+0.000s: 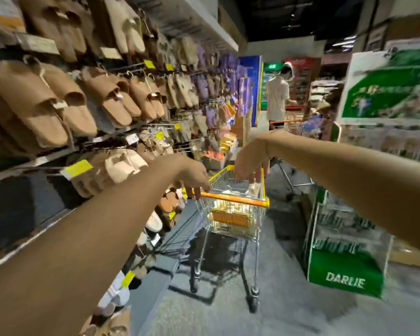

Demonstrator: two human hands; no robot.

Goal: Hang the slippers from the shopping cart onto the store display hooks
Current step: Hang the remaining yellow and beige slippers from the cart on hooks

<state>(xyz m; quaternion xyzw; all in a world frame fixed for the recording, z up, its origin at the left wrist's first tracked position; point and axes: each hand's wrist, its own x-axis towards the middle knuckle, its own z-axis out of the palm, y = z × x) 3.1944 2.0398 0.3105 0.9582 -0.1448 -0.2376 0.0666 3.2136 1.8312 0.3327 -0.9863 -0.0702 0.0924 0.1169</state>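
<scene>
My left hand (194,174) rests at the left end of the cart's (235,214) orange handle (235,199), fingers hanging down over it; I cannot tell whether they curl round it. My right hand (250,163) hangs above the basket, fingers loose and apart, holding nothing. Pale slippers (252,187) lie blurred inside the basket. Brown slippers hang on the rack (107,98) to my left. Farther off, a person (278,98) stands by another cart.

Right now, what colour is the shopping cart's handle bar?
Orange, on the shopping cart's handle bar, with yellow trim along the basket rim; the head view shows it.
</scene>
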